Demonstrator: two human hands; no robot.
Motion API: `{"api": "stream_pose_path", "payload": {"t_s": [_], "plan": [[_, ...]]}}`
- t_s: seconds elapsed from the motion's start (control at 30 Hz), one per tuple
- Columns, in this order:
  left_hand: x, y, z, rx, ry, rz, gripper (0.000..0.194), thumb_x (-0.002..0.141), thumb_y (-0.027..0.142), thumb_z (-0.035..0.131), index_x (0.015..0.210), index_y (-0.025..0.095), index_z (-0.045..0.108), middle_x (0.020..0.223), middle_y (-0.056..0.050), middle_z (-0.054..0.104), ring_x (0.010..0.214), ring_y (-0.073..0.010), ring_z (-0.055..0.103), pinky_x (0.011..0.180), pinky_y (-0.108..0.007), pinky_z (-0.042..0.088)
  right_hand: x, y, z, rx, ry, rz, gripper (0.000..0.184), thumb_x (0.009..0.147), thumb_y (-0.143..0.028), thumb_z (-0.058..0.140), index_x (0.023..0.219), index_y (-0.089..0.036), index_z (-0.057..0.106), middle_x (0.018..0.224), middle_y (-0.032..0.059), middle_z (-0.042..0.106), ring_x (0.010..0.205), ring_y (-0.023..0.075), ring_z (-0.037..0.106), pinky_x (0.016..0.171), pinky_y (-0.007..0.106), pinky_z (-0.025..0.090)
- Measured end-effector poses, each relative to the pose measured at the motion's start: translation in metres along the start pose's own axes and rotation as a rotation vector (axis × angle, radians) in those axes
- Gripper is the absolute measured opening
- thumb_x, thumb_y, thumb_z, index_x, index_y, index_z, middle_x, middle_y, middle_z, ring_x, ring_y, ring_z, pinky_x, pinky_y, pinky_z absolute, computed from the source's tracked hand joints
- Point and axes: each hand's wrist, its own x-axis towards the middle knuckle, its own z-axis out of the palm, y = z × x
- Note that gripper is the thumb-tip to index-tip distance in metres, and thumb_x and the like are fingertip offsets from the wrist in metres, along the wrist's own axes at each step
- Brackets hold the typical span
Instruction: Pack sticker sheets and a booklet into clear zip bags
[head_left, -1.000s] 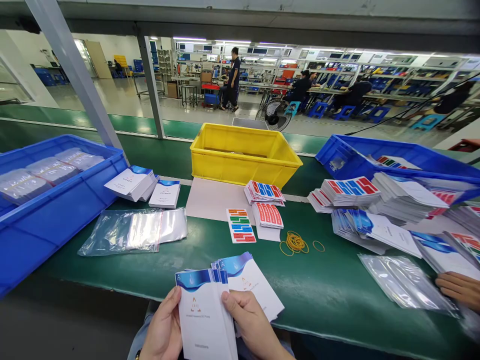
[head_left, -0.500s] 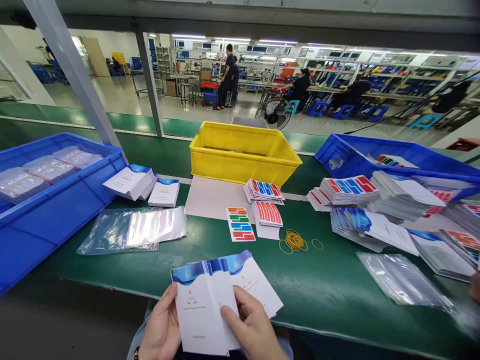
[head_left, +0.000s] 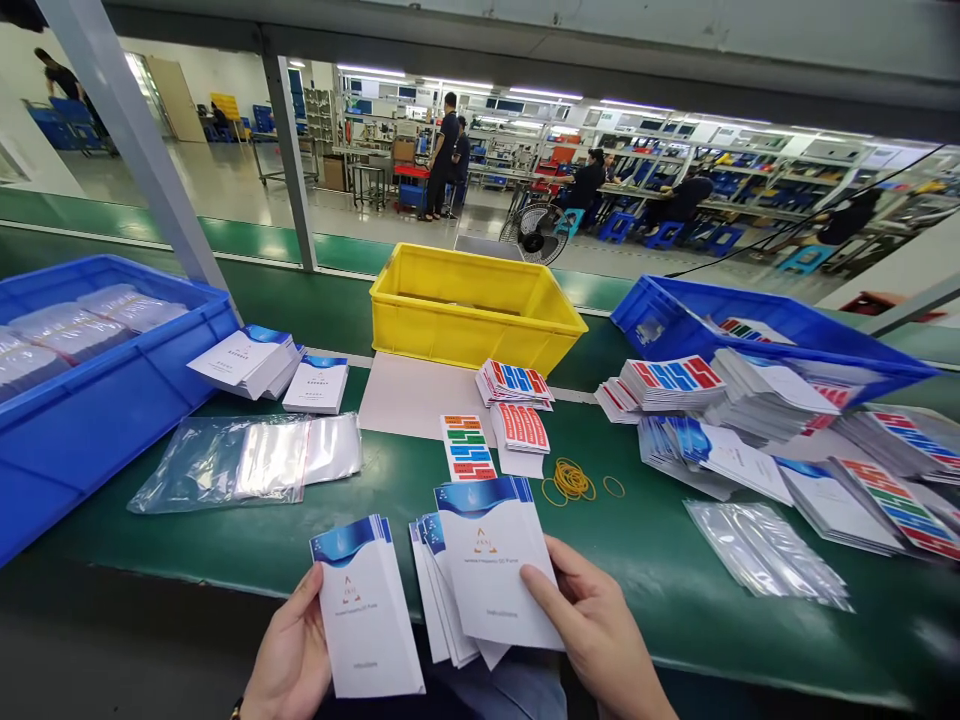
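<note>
Booklets [head_left: 491,575] are at the bench [head_left: 645,560]'s near edge: the left hand [head_left: 289,645] pinches some, the right hand [head_left: 600,620] others, overlapping a loose pile [head_left: 442,615]. Splitting them seems the step; the next move calls for firm, even grips.

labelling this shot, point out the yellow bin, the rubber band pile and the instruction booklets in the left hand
Yellow bin [head_left: 457,338], head view, on its front wall
Rubber band pile [head_left: 574,481], head view, on its middle coils
Instruction booklets [head_left: 364,625], head view, on the top cover

Bright o/h tubes [head_left: 546,94] in bkgd, glare on clear bags [head_left: 274,458], btm-R blur
</note>
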Motion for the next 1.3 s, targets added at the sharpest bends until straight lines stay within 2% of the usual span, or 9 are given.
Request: {"api": "stream_pose_path", "payload": {"t_s": [0.17,0.23,0.3,0.43,0.53,0.77,1.1,1.2,1.3], "plan": [[-0.002,0.000,0.002,0.017,0.028,0.004,0.020,0.084,0.011,0.048,0.078,0.012,0.068,0.075,-0.009,0.074,0.071,-0.0210,0.070,0.065,-0.033,0.057,0.000,-0.003,0.002,-0.041,-0.038,-0.030,0.040,0.081,-0.039,0.057,0.113,-0.015,0.061,0.094,0.0127,0.071,0.074,0.0248,0.066,0.063,0.034,0.056],[-0.001,-0.001,0.002,0.030,0.024,0.004,0.021,0.085,0.012,0.048,0.079,0.013,0.068,0.076,-0.009,0.074,0.071,-0.0209,0.070,0.065,-0.034,0.058,-0.002,-0.003,0.005,-0.190,-0.027,-0.141,0.033,0.085,-0.032,0.053,0.113,-0.016,0.061,0.091,0.0113,0.071,0.073,0.0232,0.066,0.060,0.031,0.055],[-0.001,-0.003,0.001,0.032,0.005,0.005,0.021,0.085,0.010,0.047,0.079,0.013,0.068,0.076,-0.008,0.074,0.071,-0.0203,0.070,0.066,-0.034,0.058,-0.003,-0.003,0.007,-0.421,0.049,-0.425,0.029,0.085,-0.020,0.051,0.111,-0.019,0.062,0.089,0.0097,0.071,0.073,0.0213,0.065,0.060,0.029,0.054],[0.000,-0.004,0.000,0.036,-0.017,0.036,0.025,0.085,0.009,0.044,0.079,0.014,0.068,0.077,-0.008,0.074,0.071,-0.0210,0.070,0.068,-0.036,0.058,-0.001,-0.002,0.007,-0.816,0.202,-1.143,0.035,0.077,-0.003,0.053,0.108,-0.017,0.064,0.090,0.0103,0.070,0.082,0.0219,0.062,0.069,0.034,0.051],[-0.002,-0.002,0.000,0.037,-0.021,0.048,0.024,0.086,0.010,0.044,0.081,0.013,0.068,0.079,-0.010,0.074,0.072,-0.0224,0.070,0.067,-0.037,0.058,0.002,0.001,0.003,-0.921,0.174,-1.310,0.031,0.079,-0.005,0.050,0.105,-0.014,0.065,0.089,0.0110,0.071,0.087,0.0227,0.061,0.071,0.036,0.050],[-0.002,-0.001,0.000,0.007,-0.008,0.022,0.021,0.085,0.012,0.045,0.087,0.014,0.066,0.077,-0.008,0.074,0.073,-0.0217,0.070,0.069,-0.036,0.059,0.000,0.009,-0.004,-0.962,0.160,-1.345,0.029,0.081,-0.007,0.047,0.101,-0.014,0.066,0.086,0.0103,0.071,0.087,0.0215,0.062,0.072,0.036,0.050],[-0.004,-0.001,0.002,0.044,-0.027,0.036,0.023,0.084,0.010,0.045,0.079,0.015,0.067,0.077,-0.008,0.074,0.073,-0.0227,0.070,0.074,-0.039,0.057,-0.007,0.009,-0.005,-0.888,0.151,-1.305,0.030,0.080,-0.006,0.051,0.105,-0.015,0.065,0.087,0.0109,0.071,0.086,0.0219,0.063,0.069,0.034,0.052],[-0.003,-0.002,-0.001,0.048,-0.036,0.026,0.022,0.084,0.010,0.047,0.079,0.015,0.068,0.076,-0.007,0.074,0.071,-0.0214,0.070,0.078,-0.039,0.056,-0.009,0.009,-0.001,-0.681,0.163,-1.104,0.035,0.080,-0.006,0.052,0.111,-0.021,0.063,0.088,0.0086,0.070,0.082,0.0208,0.063,0.067,0.032,0.053],[-0.004,-0.007,0.001,0.077,-0.058,0.052,0.024,0.083,0.009,0.046,0.079,0.014,0.069,0.084,-0.010,0.074,0.084,-0.0243,0.068,0.086,-0.046,0.052,-0.008,0.008,0.012,-0.335,0.147,-0.591,0.023,0.083,-0.017,0.053,0.101,-0.021,0.068,0.084,0.0083,0.070,0.075,0.0211,0.064,0.061,0.029,0.053]]}}
